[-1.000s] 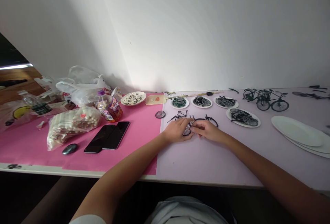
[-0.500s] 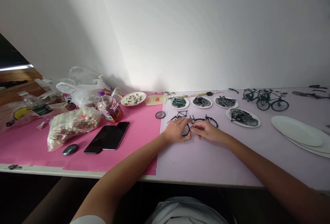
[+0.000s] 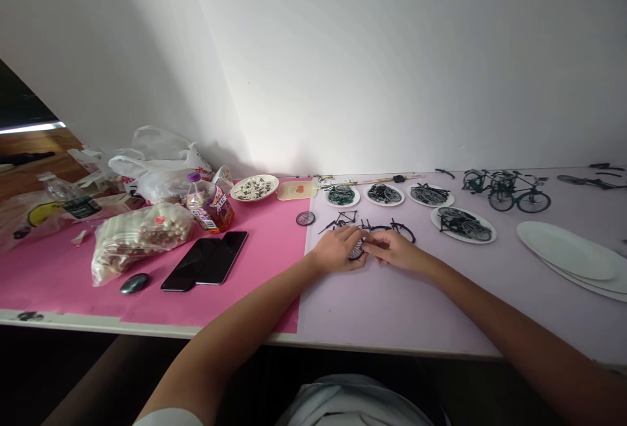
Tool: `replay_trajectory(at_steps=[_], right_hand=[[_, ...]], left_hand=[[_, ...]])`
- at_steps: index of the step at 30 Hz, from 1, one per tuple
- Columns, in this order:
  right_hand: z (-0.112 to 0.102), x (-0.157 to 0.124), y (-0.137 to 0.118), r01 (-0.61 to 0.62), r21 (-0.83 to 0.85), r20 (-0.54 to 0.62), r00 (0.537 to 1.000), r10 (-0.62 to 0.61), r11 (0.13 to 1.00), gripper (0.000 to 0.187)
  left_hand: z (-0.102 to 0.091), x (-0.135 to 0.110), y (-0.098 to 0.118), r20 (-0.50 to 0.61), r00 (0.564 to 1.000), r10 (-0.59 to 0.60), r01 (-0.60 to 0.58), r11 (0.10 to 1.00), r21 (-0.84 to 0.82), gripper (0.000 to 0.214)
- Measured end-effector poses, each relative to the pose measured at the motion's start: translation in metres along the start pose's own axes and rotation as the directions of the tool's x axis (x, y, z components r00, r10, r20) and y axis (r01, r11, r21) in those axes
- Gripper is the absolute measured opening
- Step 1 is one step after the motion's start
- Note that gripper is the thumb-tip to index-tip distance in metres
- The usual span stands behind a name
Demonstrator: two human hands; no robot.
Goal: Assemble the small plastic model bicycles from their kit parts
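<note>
My left hand (image 3: 337, 249) and my right hand (image 3: 394, 248) meet on the pale mat near the table's middle. Both pinch a small black model-bicycle wheel (image 3: 356, 251) that lies between their fingertips. Just beyond the hands lie black bicycle frame parts (image 3: 343, 219) and curved black pieces (image 3: 402, 227). A loose wheel (image 3: 305, 218) rests on the pink sheet to the left.
Small white plates (image 3: 383, 193) of bicycle parts line the back, with assembled model bicycles (image 3: 509, 189) at the right and stacked white plates (image 3: 568, 253) beyond. On the pink sheet (image 3: 255, 249) lie two phones (image 3: 206, 260), a mouse (image 3: 133, 283), a juice bottle (image 3: 209, 203), bagged goods (image 3: 137, 233) and a bowl (image 3: 253, 187).
The hands stay together on the wheel with only slight finger shifts. Nothing else has moved.
</note>
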State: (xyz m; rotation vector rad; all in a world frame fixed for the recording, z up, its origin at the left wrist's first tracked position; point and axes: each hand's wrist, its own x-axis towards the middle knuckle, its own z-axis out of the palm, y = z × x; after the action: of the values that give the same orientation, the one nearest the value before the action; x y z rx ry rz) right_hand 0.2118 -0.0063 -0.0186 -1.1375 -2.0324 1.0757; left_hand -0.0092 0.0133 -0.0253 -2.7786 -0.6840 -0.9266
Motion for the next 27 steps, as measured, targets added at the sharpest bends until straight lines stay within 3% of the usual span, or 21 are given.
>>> replay_trajectory(at_steps=[10,16,27], right_hand=[[-0.0002,-0.0002,0.0017,0.0,-0.003,0.006,1.0,0.0,1.0,0.045],[0.0001,0.0003,0.0008,0.006,0.012,0.003,1.0,-0.006,1.0,0.046],[-0.0051,-0.0023,0.001,-0.055,0.033,-0.044,0.997,0.056,0.998,0.039]], left_hand=[[0.004,0.0002,-0.0026,0.041,0.998,0.036,-0.035,0.999,-0.012,0.034],[0.0054,0.0008,-0.0045,-0.022,0.996,0.092,-0.093,0.995,-0.035,0.03],[-0.0004,-0.0012,-0.0025,0.029,0.999,0.018,-0.017,1.0,-0.02,0.048]])
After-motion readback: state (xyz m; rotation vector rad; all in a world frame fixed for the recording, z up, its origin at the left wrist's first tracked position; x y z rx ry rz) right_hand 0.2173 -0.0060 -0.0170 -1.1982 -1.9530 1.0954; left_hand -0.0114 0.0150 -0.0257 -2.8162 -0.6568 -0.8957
